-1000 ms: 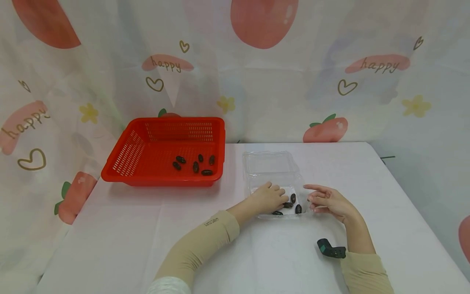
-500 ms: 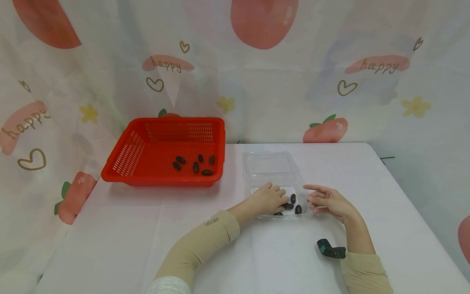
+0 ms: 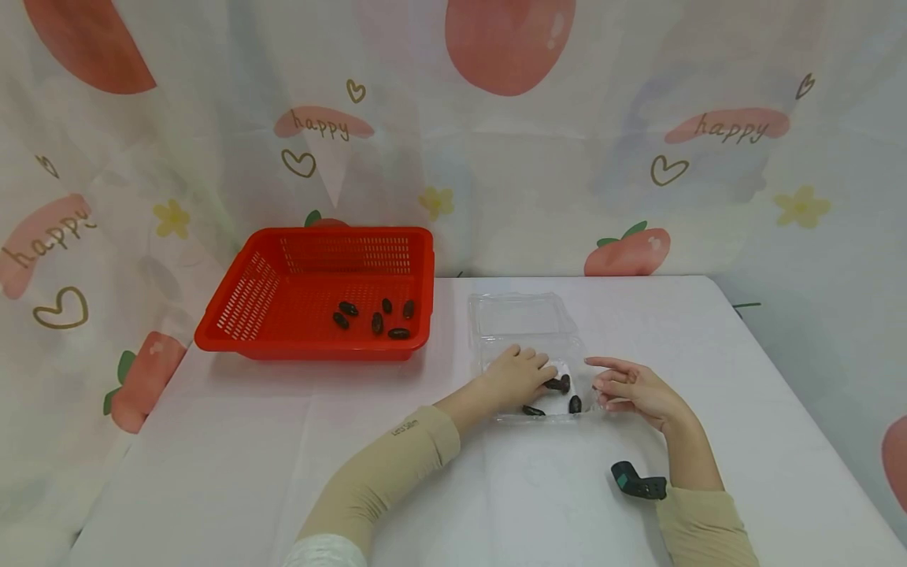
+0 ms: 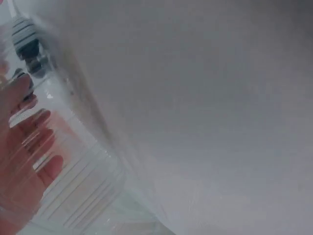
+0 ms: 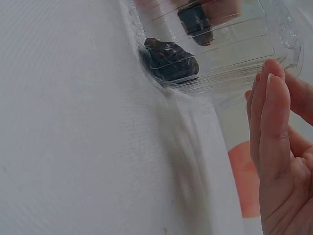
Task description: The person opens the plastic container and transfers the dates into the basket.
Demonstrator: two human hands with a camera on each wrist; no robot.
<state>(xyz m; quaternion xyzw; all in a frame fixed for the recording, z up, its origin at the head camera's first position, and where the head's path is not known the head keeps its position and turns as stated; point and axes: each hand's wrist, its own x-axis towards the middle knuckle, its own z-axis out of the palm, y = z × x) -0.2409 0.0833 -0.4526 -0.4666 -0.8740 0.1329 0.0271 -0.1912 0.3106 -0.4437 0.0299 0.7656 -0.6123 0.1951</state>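
A clear plastic clamshell box (image 3: 527, 342) lies on the white table, its lid (image 3: 524, 315) folded back. Several dark dates lie in its near half. My left hand (image 3: 513, 379) reaches into the box from the left and pinches a date (image 3: 553, 384) lying against another date (image 3: 564, 383); its thumb is hidden. Nearer the front edge are a date (image 3: 533, 410) and one at the right (image 3: 575, 404), also seen through the wall in the right wrist view as a wrinkled date (image 5: 171, 61). My right hand (image 3: 638, 390) holds the box's right rim, index finger extended.
To the left stands a red plastic basket (image 3: 248, 345) with slotted walls and several dates on its floor. A black angled device (image 3: 638, 482) is beside the right wrist. Behind the white table (image 3: 397, 488) hangs a printed curtain (image 3: 496, 173).
My left hand has shifted slightly up and away with a date, which now lies against the one behind. The near date at the box's front edge shows again. My right hand stays put.
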